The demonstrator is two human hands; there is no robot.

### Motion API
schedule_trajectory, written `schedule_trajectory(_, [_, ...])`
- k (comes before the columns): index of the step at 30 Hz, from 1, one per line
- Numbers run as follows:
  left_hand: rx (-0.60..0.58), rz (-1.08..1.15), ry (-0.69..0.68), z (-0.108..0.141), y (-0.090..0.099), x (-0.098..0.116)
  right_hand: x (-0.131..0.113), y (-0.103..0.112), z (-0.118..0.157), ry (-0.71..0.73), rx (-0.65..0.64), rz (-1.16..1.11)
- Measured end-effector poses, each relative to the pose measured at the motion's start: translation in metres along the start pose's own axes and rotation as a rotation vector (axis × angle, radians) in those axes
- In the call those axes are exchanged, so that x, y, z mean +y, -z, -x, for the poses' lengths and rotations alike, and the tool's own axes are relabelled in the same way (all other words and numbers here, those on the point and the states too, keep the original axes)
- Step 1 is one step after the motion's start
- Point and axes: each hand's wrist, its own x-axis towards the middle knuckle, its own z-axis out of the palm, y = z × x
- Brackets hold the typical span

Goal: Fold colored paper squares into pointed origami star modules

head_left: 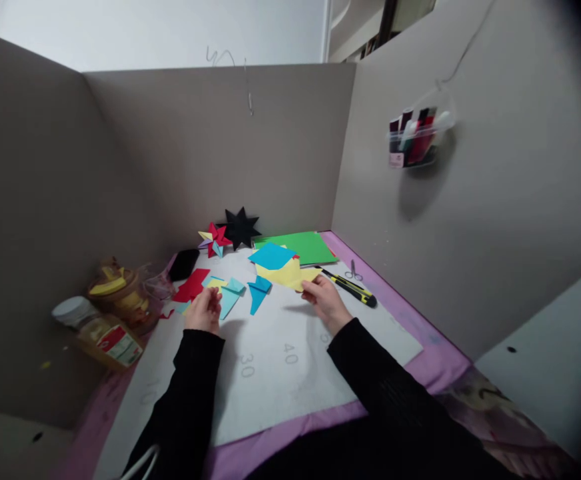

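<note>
Between the fingers and thumb of my right hand [326, 301] is a folded piece of yellow paper [285, 275], raised above the white mat. My left hand [202, 312] is curled with its fingertips together, and whether it holds anything is unclear. Just beyond its fingers lie a light blue folded paper piece [230, 297] and some red paper [191, 285]. A darker blue folded piece [259, 293] rests between my hands. Flat blue paper [272, 256] shows just behind the yellow piece.
A multicoloured paper star [215, 240] and a black star [241, 229] stand at the back, beside green sheets [310, 247]. To the right lie a yellow-black cutter [353, 291] and scissors [354, 271]. A phone [184, 265] and glue bottle [101, 333] are left.
</note>
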Motion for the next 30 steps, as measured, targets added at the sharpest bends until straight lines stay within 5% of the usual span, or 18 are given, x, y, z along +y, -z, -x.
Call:
schedule_trajectory(5, [-0.025, -0.009, 0.193, 0.005, -0.004, -0.007, -0.010, 0.016, -0.015, 0.009, -0.136, 0.180])
schedule_trajectory(10, [-0.284, -0.243, 0.223, 0.023, -0.012, -0.032, -0.001, 0.009, -0.057, -0.001, -0.121, 0.613])
schedule_trajectory(15, [-0.499, -0.621, -0.142, 0.034, -0.010, -0.038, 0.019, 0.002, -0.088, 0.065, -0.077, 0.839])
schedule_trajectory(19, [-0.599, -0.897, -0.395, 0.035, -0.008, -0.036, 0.023, 0.010, -0.080, 0.180, -0.131, 0.973])
schedule_trajectory(21, [-0.653, -1.021, -0.513, 0.037, -0.008, -0.038, 0.024, 0.017, -0.067, 0.231, -0.228, 1.020])
schedule_trajectory(25, [-0.839, -1.226, -0.734, 0.045, -0.010, -0.050, 0.030, 0.024, -0.038, 0.359, -0.633, 1.233])
schedule_trajectory(30, [-1.006, -1.265, -0.769, 0.048, -0.008, -0.066, 0.030, 0.013, -0.032, 0.406, -0.686, 1.336])
